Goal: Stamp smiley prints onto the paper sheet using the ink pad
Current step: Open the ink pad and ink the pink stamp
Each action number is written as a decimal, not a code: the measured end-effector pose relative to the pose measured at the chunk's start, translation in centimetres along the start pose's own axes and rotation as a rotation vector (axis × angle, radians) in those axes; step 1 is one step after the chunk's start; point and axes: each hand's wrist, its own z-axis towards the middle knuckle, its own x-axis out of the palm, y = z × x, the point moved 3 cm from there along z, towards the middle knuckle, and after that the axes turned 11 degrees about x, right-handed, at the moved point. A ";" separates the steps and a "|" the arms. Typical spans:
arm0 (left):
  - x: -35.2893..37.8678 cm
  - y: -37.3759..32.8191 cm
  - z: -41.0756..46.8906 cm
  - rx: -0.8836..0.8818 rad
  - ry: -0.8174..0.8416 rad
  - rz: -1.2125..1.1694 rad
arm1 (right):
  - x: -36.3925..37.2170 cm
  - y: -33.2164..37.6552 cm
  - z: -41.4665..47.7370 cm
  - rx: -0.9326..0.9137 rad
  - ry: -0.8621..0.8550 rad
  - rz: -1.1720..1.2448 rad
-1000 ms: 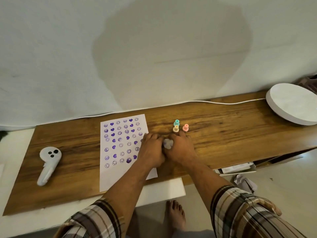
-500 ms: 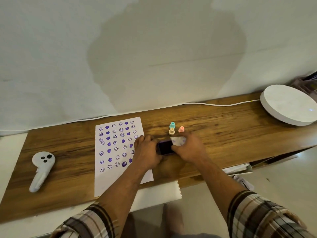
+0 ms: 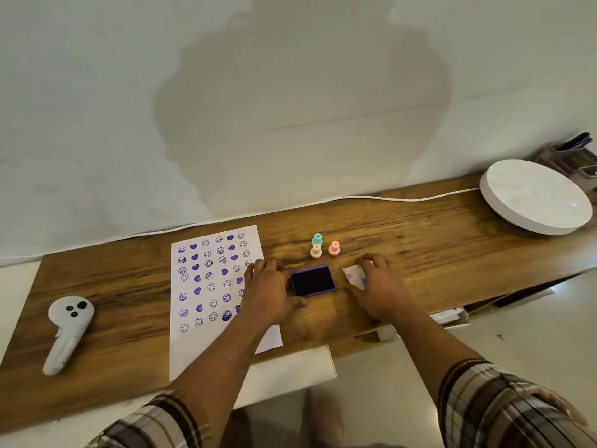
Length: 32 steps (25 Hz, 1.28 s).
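A white paper sheet (image 3: 206, 286) covered with several purple smiley and heart prints lies on the wooden table (image 3: 420, 240). To its right sits the uncovered purple ink pad (image 3: 312, 280), dark ink face up. My left hand (image 3: 269, 291) rests against the pad's left side, over the sheet's right edge. My right hand (image 3: 378, 287) holds the pad's white lid (image 3: 354, 275) on the table, right of the pad. Three small stamps stand behind the pad: teal (image 3: 317, 239), cream (image 3: 316, 251) and pink (image 3: 334, 248).
A white controller (image 3: 66, 331) lies at the table's left end. A round white disc (image 3: 536, 197) sits at the far right, with a white cable (image 3: 387, 198) along the wall. A white shelf edge (image 3: 290, 370) juts out below the table front.
My hands, together over the closed pad a second ago, have parted. My right hand pulled the lid off to the right, and the dark ink surface is now exposed.
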 end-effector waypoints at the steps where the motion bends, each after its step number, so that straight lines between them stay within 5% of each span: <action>1: 0.0 -0.1 0.0 0.000 0.007 0.007 | 0.1 0.1 -0.1 -0.002 0.005 -0.018; 9: -0.3 -0.2 -0.2 -0.018 0.009 -0.006 | -1.6 3.4 0.5 -0.043 -0.235 0.048; 21: -2.1 -1.2 -1.1 0.137 -0.184 -0.044 | -1.4 6.6 3.0 -0.035 -0.152 -0.009; 25: -3.8 -1.9 -1.1 0.081 -0.286 -0.149 | -2.3 5.2 1.6 0.170 -0.124 0.634; 28: -6.2 -3.6 -0.8 0.026 -0.297 -0.368 | -3.2 5.9 -1.5 0.228 0.187 1.421; 32: -9.9 -6.0 -1.6 0.073 -0.388 -0.621 | -5.4 8.1 -5.9 0.103 0.499 1.758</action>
